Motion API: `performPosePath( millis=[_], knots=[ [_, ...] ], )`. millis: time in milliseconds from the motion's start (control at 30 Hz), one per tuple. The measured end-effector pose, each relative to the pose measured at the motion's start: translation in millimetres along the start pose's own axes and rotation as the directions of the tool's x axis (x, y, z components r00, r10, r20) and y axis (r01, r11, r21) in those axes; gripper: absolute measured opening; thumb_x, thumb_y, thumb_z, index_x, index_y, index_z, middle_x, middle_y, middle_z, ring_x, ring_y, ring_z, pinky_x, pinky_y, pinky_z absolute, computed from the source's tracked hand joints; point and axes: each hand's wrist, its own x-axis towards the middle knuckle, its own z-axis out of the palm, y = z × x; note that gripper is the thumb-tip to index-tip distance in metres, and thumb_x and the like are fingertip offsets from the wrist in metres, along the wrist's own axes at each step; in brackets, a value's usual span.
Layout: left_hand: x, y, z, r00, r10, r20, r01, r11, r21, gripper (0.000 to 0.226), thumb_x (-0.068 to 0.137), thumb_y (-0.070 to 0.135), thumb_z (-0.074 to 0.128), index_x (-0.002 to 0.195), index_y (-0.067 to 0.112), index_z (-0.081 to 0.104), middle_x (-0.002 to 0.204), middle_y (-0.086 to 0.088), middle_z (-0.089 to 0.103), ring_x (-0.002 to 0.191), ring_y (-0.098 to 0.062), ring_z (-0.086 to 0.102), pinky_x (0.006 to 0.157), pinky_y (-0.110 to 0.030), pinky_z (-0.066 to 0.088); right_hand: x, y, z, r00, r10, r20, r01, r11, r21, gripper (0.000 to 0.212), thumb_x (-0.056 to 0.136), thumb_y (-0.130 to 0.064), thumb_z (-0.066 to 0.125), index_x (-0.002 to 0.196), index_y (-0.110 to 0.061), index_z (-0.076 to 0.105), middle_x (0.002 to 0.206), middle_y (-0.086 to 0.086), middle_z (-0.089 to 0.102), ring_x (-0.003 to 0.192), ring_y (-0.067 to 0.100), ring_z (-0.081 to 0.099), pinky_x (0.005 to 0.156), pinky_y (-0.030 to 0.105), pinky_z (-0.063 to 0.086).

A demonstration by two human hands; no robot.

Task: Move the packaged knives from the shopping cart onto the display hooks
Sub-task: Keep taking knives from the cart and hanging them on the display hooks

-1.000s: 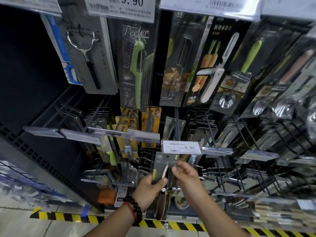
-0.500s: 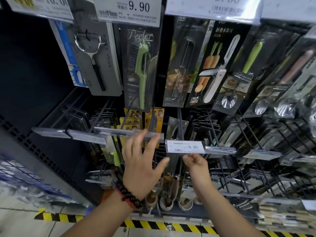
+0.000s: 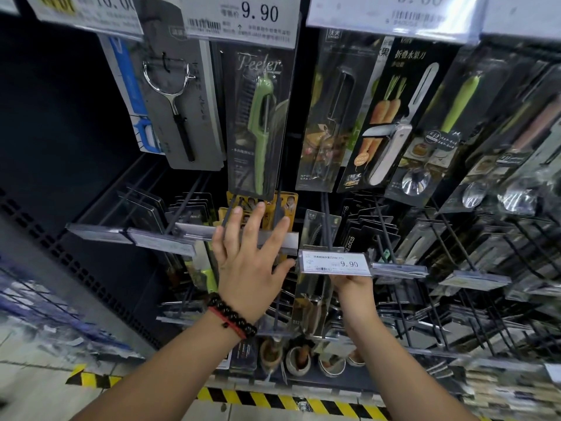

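A clear packaged knife (image 3: 310,302) with a serrated blade hangs on a dark display hook (image 3: 326,220), behind the white 9.90 price tag (image 3: 335,263). My right hand (image 3: 353,288) is just right of the pack and directly under that tag; the tag hides its fingertips. My left hand (image 3: 250,262), with a bead bracelet on the wrist, is raised to the left of the pack. Its fingers are spread and straight in front of a clear label strip (image 3: 282,238), and it holds nothing. The shopping cart is out of view.
Peelers and a folding fruit knife (image 3: 391,138) hang in packs on the upper row, with a green peeler (image 3: 262,126) right above my left hand. Many hook rods with packs jut out to the right (image 3: 449,238). Yellow-black floor tape (image 3: 273,402) runs along the shelf base.
A second ago both hands held the knife pack below the tag. My left hand has let go and risen, open. My right hand has moved up under the price tag.
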Motion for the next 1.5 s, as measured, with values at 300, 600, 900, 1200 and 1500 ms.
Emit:
performPosePath(
  millis=[300, 600, 900, 1200, 1500],
  knots=[
    [8, -7, 13, 0.993, 0.054, -0.101, -0.044, 0.994, 0.096, 0.075, 0.066, 0.016, 0.076, 0.132, 0.037, 0.047, 0.145, 0.000, 0.036, 0.135, -0.034, 0.027, 0.111, -0.048, 0.009, -4, 2, 2, 1.000, -0.002, -0.011, 0.003, 0.999, 0.041, 0.026, 0.092, -0.004, 0.061, 0.083, -0.025, 0.074, 0.091, -0.006, 0.076, 0.094, 0.015, 0.068, 0.094, 0.040, 0.050],
    [6, -10, 16, 0.982, 0.094, -0.165, -0.078, 0.992, 0.098, 0.060, 0.074, 0.027, 0.068, 0.131, 0.036, 0.048, 0.141, 0.001, 0.041, 0.132, -0.032, 0.032, 0.109, -0.052, 0.016, -6, 5, 2, 0.995, 0.033, -0.090, -0.030, 0.999, 0.039, 0.021, 0.093, -0.009, 0.061, 0.077, -0.020, 0.070, 0.088, 0.006, 0.075, 0.099, 0.030, 0.065, 0.091, 0.040, 0.049],
    [4, -11, 15, 0.981, 0.091, -0.172, -0.080, 0.994, 0.070, 0.053, 0.079, 0.028, 0.065, 0.129, 0.036, 0.050, 0.138, 0.003, 0.044, 0.129, -0.031, 0.036, 0.109, -0.051, 0.017, -5, 16, -1, 0.996, 0.055, -0.074, -0.051, 0.997, 0.060, 0.023, 0.096, -0.004, 0.055, 0.092, -0.021, 0.070, 0.091, -0.012, 0.073, 0.088, 0.002, 0.067, 0.080, 0.019, 0.046],
    [4, -11, 15, 0.981, 0.087, -0.171, -0.075, 0.995, 0.072, 0.052, 0.080, 0.027, 0.063, 0.129, 0.037, 0.050, 0.137, 0.003, 0.045, 0.128, -0.031, 0.037, 0.110, -0.049, 0.015, -13, 18, 2, 0.996, 0.031, -0.083, -0.021, 0.993, 0.119, 0.017, 0.095, -0.003, 0.055, 0.090, -0.015, 0.066, 0.079, -0.008, 0.073, 0.073, 0.004, 0.067, 0.078, 0.026, 0.052],
    [4, -10, 14, 0.980, 0.082, -0.180, -0.067, 0.994, 0.086, 0.052, 0.079, 0.027, 0.066, 0.128, 0.037, 0.051, 0.132, 0.000, 0.056, 0.127, -0.030, 0.039, 0.110, -0.048, 0.014, -4, 13, 4, 0.989, 0.047, -0.140, -0.041, 0.998, 0.045, 0.027, 0.096, -0.001, 0.054, 0.080, -0.017, 0.069, 0.080, -0.005, 0.071, 0.075, 0.012, 0.063, 0.070, 0.025, 0.049]
  ],
)
